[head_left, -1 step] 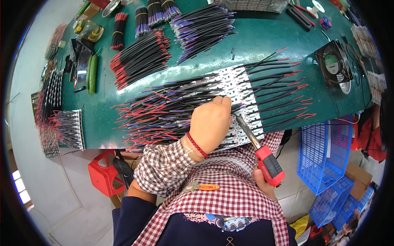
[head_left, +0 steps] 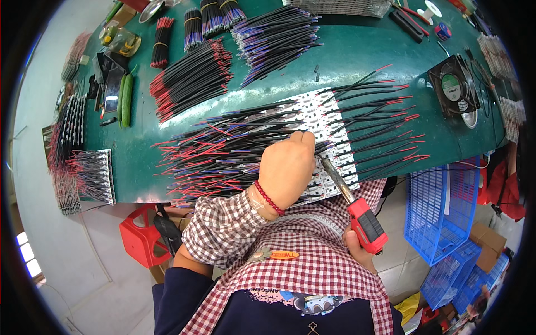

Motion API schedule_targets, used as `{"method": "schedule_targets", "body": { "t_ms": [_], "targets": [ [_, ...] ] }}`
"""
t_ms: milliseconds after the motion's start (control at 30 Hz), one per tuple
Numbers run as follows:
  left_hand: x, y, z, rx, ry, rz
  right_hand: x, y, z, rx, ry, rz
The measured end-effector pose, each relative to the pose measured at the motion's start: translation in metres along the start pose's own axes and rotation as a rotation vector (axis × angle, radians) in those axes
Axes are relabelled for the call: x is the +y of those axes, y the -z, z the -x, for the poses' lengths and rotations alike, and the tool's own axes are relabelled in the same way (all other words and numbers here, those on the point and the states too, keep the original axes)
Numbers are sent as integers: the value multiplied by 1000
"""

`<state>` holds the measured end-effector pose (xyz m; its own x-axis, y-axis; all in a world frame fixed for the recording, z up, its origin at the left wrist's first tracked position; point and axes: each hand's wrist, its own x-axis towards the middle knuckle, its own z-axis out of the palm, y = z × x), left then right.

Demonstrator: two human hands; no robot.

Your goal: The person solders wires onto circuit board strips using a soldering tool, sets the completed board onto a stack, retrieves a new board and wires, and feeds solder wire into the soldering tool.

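My right hand (head_left: pixel 357 249) grips the red and black handle of a soldering iron (head_left: pixel 365 223). The iron's metal tip reaches up and left to a white circuit board panel (head_left: pixel 312 103), close to the fingertips of my left hand (head_left: pixel 286 167). That left hand is closed over the panel, its fingers pinched on a black wire (head_left: pixel 320 147) beside the tip; the grip itself is mostly hidden. Many black wires with red or blue ends (head_left: pixel 223 145) lie across the panel's left part, and more (head_left: pixel 385 120) stick out past its right edge.
Cut wires (head_left: pixel 192 78) lie in piles and tied bundles (head_left: pixel 162 42) at the back of the green table (head_left: pixel 139 145). Wired panels (head_left: pixel 97 176) rest at the left near two green cucumbers (head_left: pixel 127 100). A black fan (head_left: pixel 453 86) stands right; blue crates (head_left: pixel 438 212) are below.
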<state>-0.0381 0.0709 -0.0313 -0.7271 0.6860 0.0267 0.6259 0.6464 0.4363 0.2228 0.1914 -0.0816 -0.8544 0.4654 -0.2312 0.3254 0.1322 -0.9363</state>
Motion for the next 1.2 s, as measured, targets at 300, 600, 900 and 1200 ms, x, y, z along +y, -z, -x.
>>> {"method": "schedule_targets", "body": {
  "t_ms": [300,600,900,1200],
  "targets": [
    [3,-2,1,-20,24,-50,-3,-1,1,27,15,-3],
    [4,-3,3,-14,32,-48,-13,-2,-7,14,166,126],
    [4,-5,3,-2,36,-52,-25,9,-1,5,-112,-99],
    [4,-6,4,8,37,-44,-26,16,-6,55,-125,-83]
  ]
}}
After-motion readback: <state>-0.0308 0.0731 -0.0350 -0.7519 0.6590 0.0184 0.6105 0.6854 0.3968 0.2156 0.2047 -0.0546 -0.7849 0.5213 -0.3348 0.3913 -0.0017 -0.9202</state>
